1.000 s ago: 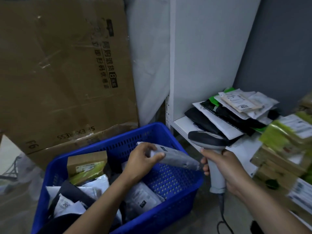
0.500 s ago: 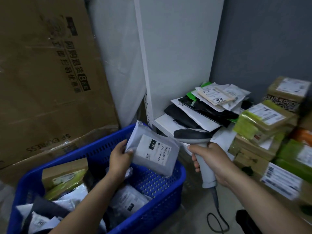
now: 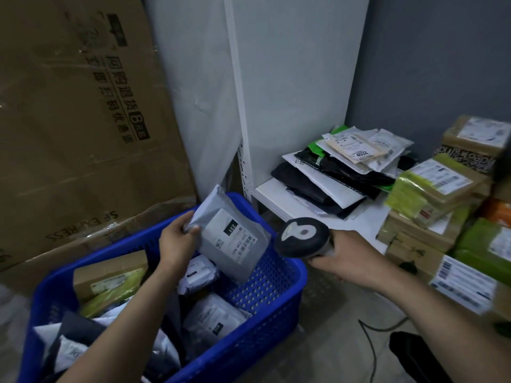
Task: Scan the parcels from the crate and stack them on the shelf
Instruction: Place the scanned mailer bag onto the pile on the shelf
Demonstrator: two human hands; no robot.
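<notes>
My left hand pinches the left edge of a grey mailer parcel, held above the blue crate with its barcode label facing me. My right hand grips the handle of a barcode scanner, whose dark head points left at the parcel from a short gap away. Several bagged parcels and a small brown box lie in the crate. The white shelf carries a pile of flat mailers and stacked boxes.
A big cardboard sheet leans against the wall behind the crate. The shelf's white upright panel rises just behind the parcel. The scanner cable trails on the floor beside a dark object at the lower right.
My left hand lifted the grey parcel out of the crate and turned its label up. My right hand tipped the scanner's head down and toward the parcel.
</notes>
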